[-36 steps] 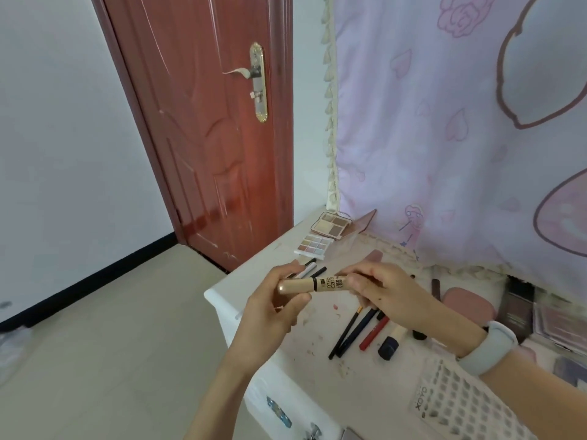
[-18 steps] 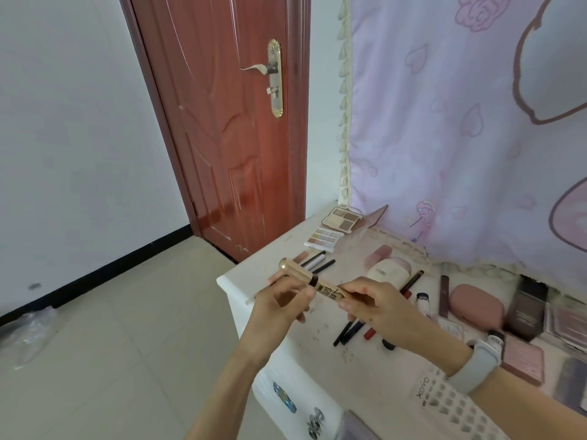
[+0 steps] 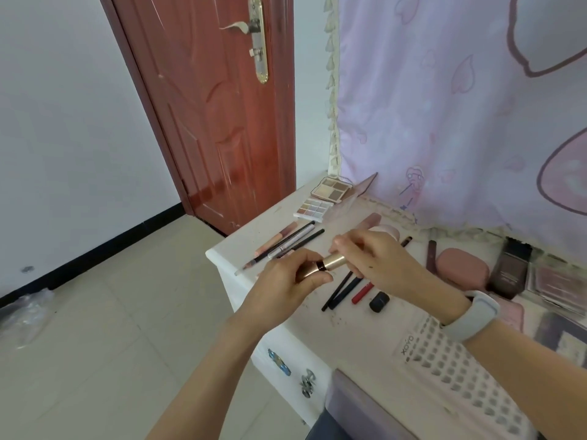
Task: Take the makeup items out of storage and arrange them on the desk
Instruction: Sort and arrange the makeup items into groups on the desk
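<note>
Left hand [image 3: 286, 281] and right hand [image 3: 378, 262] both gripping gold tube [image 3: 327, 265] with black band, hovering above surface [image 3: 317, 331]

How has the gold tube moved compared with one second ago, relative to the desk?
Yes. The gold tube, held by both hands, has come down and nearer the desk front, its left end now tilted downward.

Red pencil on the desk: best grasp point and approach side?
Grip the red pencil by its near, lower end, coming from above and pinching across its width. It lies flat beside the two black pencils on one side and the black cap on the other, so side gaps are tight. Its far end is hidden under the right hand, which with the left hand holds the gold tube.
</note>
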### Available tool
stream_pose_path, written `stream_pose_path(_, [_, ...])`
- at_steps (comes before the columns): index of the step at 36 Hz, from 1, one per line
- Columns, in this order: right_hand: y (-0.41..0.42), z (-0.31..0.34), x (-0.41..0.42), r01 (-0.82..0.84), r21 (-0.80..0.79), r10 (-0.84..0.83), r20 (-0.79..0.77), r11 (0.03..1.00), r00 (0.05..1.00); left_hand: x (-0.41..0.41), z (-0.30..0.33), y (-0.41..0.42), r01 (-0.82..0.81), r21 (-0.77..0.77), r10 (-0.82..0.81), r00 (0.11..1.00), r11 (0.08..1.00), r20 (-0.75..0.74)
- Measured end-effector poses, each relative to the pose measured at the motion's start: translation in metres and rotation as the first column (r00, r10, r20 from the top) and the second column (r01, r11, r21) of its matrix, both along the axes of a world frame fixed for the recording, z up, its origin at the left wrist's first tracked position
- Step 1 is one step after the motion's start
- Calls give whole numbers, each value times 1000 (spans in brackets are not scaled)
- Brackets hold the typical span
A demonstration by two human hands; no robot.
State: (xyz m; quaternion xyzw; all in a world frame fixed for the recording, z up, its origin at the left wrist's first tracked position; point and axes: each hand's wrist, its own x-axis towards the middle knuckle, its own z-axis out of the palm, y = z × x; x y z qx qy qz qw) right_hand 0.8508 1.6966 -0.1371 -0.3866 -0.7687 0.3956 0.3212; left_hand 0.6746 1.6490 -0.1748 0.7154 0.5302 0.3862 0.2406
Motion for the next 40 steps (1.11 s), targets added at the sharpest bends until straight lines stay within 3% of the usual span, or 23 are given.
stream_pose_path(6, [2,-5,11,15,77,-20,71,997,997,-4,-4,3,-19,-69,25,996,997,84])
stream_pose_path(10, [11,4,32,8,61,-16,134,998,991,-15,-8,5,43,-160,-8,976,986,218])
stream_pose_path(17, [23,7,44,-14,170,-26,231,985,973,-22,4,12,63,-225,-32,990,972,137])
stream_pose_path(20, [36,12,62,195,171,-200,13,966,980,-43,6,12,-64,-250,115,974,966,196])
stream_pose_path(23, [46,10,72,378,-44,-371,-315,925,874,-54,1,10,-125,-312,240,899,942,366])
stream_pose_path(25, [47,4,62,388,-196,-435,-372,901,820,-49,-2,11,-132,-332,262,884,934,387])
stream_pose_path(27, [42,-4,46,341,-325,-453,-387,882,803,-40,-7,15,-132,-337,246,914,932,323])
stream_pose_path(29, [36,-12,31,295,-411,-458,-385,862,801,-31,-14,20,-179,-291,225,965,940,135])
stream_pose_path(32, [26,-26,18,350,-396,-471,-267,849,841,-16,-29,23,-260,-107,252,964,960,-83])
stream_pose_path(35, [13,-40,12,409,-224,-442,-124,885,888,-3,-43,19,-306,4,299,925,952,-235])
stream_pose_path(40, [-6,-57,6,355,280,-417,206,892,885,7,-49,19,-363,214,421,805,907,-419])
